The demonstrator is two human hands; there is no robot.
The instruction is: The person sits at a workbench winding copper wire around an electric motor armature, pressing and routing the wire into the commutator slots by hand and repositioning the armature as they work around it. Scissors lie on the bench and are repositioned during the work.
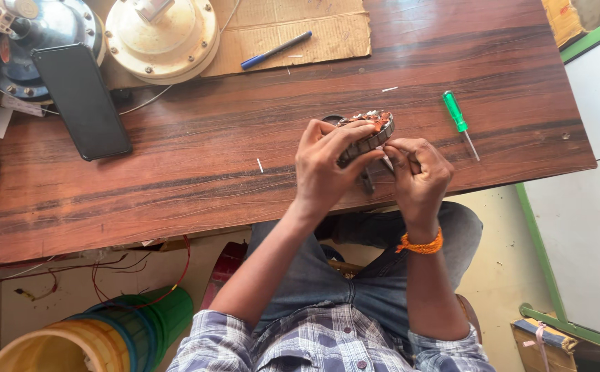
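Seen from above, a person sits at a dark wooden table (197, 158). The left hand (324, 169) wraps its fingers around a round motor winding (369, 131), ring-shaped with copper wire, holding it tilted on edge just above the table's near edge, probably so the rim faces the other hand. The right hand (417, 172), touching the winding's lower rim, pinches something thin there; what it is cannot be made out. A green screwdriver (460, 122) lies right of the winding. Left of it lies a black phone (81, 100), well apart. Beyond it, a flat brown cardboard sheet (300, 31) carries a blue pen (276, 49) and a cream round motor cover (162, 34).
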